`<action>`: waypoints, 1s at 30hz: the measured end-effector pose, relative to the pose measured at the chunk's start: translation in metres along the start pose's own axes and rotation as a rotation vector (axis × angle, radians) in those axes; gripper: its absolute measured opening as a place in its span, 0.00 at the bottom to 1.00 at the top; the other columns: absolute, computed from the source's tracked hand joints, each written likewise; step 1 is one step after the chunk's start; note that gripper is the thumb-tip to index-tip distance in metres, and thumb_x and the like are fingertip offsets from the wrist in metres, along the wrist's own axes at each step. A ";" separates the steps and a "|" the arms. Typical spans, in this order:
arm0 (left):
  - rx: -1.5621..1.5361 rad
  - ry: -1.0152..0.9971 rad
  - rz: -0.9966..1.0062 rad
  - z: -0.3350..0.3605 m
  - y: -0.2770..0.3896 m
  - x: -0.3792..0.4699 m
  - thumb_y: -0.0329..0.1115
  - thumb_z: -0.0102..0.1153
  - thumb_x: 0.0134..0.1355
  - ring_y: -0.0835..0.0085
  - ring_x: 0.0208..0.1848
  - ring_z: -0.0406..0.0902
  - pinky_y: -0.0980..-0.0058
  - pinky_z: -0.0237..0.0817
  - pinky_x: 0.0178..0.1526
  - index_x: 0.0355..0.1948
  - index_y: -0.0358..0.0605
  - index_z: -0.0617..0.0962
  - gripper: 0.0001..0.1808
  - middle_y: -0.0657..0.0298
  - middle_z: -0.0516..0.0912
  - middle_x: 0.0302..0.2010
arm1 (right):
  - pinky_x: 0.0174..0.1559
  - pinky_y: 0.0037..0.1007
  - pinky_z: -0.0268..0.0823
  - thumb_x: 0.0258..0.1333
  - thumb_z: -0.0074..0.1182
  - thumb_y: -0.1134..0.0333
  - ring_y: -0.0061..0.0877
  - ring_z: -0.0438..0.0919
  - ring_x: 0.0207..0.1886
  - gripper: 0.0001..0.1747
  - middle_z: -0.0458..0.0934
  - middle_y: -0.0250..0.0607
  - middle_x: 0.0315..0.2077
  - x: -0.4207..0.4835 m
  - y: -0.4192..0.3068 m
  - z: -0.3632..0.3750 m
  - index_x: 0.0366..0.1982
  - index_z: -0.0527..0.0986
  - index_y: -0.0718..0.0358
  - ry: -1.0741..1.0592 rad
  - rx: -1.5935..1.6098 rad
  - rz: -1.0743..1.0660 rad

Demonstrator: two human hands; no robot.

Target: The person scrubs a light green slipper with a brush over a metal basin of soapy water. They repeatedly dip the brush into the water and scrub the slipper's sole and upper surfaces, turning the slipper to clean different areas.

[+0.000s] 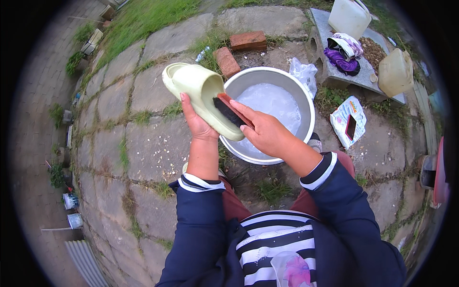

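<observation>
My left hand (199, 123) grips a pale green slide sandal (193, 80) from beneath, its thumb along the near side. The sandal is tilted, with its strap end up and to the left. In my right hand (267, 131) is a scrubbing brush with a red back (238, 109). Its dark bristles (226, 111) rest against the sandal's footbed. Behind and partly below both hands stands a round metal basin (311, 118). Whitish soapy water (272, 102) with some foam lies in it.
Two red bricks (248, 40) and a clear plastic bag (303, 73) lie by the basin. At right, a stone slab (373, 84) bears plastic jugs (396, 70) and purple cloth (342, 61). A phone (350, 127) rests on a printed packet (339, 118). Stone paving (154, 143) surrounds these.
</observation>
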State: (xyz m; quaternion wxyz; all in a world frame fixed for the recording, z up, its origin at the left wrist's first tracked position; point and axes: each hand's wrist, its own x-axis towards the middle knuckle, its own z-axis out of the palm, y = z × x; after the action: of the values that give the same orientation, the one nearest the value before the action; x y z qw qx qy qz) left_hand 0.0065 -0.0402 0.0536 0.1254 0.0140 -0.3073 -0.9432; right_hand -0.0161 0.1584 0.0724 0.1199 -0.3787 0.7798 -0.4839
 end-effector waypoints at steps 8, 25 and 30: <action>0.149 0.138 -0.121 0.039 -0.049 -0.021 0.64 0.53 0.69 0.59 0.66 0.74 0.58 0.64 0.70 0.70 0.44 0.69 0.40 0.55 0.77 0.64 | 0.49 0.54 0.73 0.65 0.48 0.66 0.60 0.80 0.44 0.30 0.81 0.64 0.41 0.028 0.025 -0.005 0.69 0.64 0.58 0.183 -0.049 0.102; 0.166 0.090 -0.135 0.046 -0.034 -0.010 0.64 0.53 0.70 0.58 0.65 0.75 0.58 0.66 0.69 0.70 0.45 0.68 0.40 0.53 0.78 0.64 | 0.62 0.41 0.69 0.64 0.50 0.70 0.52 0.77 0.59 0.32 0.77 0.61 0.57 0.011 0.016 -0.004 0.69 0.63 0.62 0.239 0.122 0.016; 0.027 0.039 -0.128 0.018 -0.008 0.002 0.67 0.49 0.69 0.56 0.62 0.78 0.57 0.69 0.67 0.69 0.44 0.70 0.41 0.52 0.79 0.61 | 0.65 0.38 0.66 0.66 0.50 0.70 0.49 0.75 0.64 0.35 0.74 0.60 0.61 -0.001 -0.003 -0.004 0.73 0.60 0.60 0.077 0.261 -0.022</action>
State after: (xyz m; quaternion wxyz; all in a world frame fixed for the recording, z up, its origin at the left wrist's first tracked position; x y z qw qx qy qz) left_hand 0.0010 -0.0239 0.0631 0.0704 0.0535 -0.3158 -0.9447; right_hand -0.0163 0.1615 0.0767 0.1326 -0.3494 0.7102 -0.5966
